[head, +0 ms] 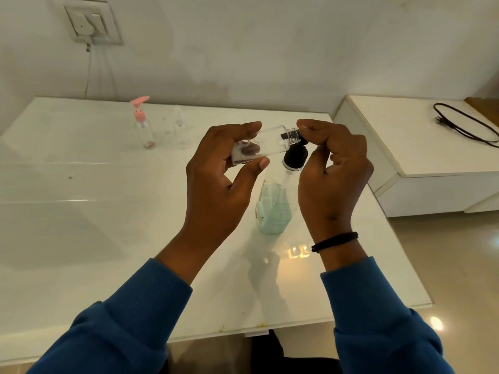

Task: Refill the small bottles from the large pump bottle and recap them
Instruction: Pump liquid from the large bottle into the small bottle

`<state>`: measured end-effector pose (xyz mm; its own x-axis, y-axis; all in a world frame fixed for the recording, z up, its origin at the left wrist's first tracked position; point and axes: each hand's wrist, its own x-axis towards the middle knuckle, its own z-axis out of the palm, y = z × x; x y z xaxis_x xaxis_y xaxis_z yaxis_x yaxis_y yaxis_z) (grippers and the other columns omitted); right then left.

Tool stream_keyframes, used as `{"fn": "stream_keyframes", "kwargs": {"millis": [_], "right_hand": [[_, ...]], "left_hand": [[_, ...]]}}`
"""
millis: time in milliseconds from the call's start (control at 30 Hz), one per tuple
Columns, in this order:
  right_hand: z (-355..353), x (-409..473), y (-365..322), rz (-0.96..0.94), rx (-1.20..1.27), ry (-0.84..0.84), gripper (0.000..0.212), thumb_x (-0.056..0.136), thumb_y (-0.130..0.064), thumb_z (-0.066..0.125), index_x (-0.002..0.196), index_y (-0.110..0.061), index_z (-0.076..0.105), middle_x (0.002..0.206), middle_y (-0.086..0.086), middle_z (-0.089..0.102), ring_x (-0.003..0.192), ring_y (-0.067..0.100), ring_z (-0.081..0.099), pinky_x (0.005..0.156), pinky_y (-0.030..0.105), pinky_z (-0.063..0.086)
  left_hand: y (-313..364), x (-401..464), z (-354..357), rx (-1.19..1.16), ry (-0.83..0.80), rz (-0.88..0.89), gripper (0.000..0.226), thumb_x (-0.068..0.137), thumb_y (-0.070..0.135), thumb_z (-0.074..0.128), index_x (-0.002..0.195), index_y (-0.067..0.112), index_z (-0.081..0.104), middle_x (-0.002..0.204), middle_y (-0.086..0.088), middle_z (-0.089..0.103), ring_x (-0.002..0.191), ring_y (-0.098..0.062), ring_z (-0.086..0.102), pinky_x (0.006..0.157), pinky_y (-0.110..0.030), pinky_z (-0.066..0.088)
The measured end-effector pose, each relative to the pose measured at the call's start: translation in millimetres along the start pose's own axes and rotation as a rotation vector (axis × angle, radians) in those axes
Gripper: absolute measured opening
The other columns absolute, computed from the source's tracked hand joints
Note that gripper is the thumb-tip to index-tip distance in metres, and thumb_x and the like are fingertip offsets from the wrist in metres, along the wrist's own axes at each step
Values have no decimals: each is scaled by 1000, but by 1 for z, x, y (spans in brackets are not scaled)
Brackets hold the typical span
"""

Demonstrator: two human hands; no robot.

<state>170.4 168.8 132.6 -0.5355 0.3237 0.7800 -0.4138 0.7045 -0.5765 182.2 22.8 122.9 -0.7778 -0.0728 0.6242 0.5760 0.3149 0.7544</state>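
Both hands were up over the white glass table: the left hand gripped a small clear bottle on its side between curled fingers and thumb, while the right hand curled over the black pump head of the large pump bottle, standing just beneath. With the uncapped mouth lying sideways against the nozzle, a hard press would likely have sent lotion past the narrow opening, and the slippery bottle could have twisted loose. Two more small bottles, one with a pink pump, stood well apart near the far edge.
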Motion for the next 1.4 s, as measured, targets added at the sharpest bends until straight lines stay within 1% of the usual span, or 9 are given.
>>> {"fn": "stream_keyframes", "kwargs": {"millis": [100,200,433,567,733,967,1067,1233,1400], "right_hand": [[3,-6,2,6,3,6,37,85,15,52,98,-10,75,103,-13,68,94,23,62,82,37,54],[2,-5,2,-6,1,6,36,85,15,54,98,-11,75,102,-14,68,93,24,63,81,42,55],[-1,2,-2,6,14,10,39,84,14,50,98,-11,76,101,-7,74,95,23,62,81,28,53],[3,-8,2,32,4,-2,38,86,14,51,103,-10,75,106,-14,67,97,22,62,88,15,45],[-2,0,-1,12,11,-7,41,83,15,50,99,-12,76,103,-14,70,96,22,60,83,29,52],[0,-5,1,5,-3,13,39,85,14,50,104,-10,75,107,-12,69,97,18,59,85,16,46],[3,-11,3,32,0,15,38,87,15,51,106,-9,74,109,-12,67,98,14,58,87,14,44],[0,-2,-1,2,1,8,41,84,15,51,102,-13,76,105,-17,67,95,18,59,82,25,49],[-1,-5,-3,-30,-24,15,42,83,15,51,104,-14,75,107,-17,66,92,21,59,79,29,50]], "left_hand": [[-1,-2,0,-3,-4,-10,39,92,19,73,127,7,62,123,-6,66,106,-14,69,93,-29,58],[-1,-3,1,-8,1,-10,40,92,20,73,128,7,62,124,-4,66,107,-16,69,94,-30,58],[0,-2,1,-39,3,-19,39,91,17,74,126,4,62,124,-5,67,106,-16,70,93,-34,59],[-3,-3,0,-15,-11,-8,39,92,19,73,126,3,63,123,-7,67,108,-19,68,92,-37,59],[-1,-2,1,-22,-6,-12,38,91,19,74,125,5,63,124,-5,67,112,-15,66,93,-36,59],[-2,-1,1,-9,-4,-6,38,92,19,74,126,6,63,124,-4,67,112,-16,66,94,-30,58],[-3,-3,2,-21,-12,-15,37,91,18,73,125,4,63,123,-6,67,109,-19,69,93,-34,59],[-2,-2,1,-29,0,-27,38,91,19,74,125,6,63,123,-2,67,110,-15,67,92,-29,58],[-2,-2,0,-22,3,-39,39,91,19,74,126,7,63,124,-2,67,109,-14,68,92,-20,55]]}}
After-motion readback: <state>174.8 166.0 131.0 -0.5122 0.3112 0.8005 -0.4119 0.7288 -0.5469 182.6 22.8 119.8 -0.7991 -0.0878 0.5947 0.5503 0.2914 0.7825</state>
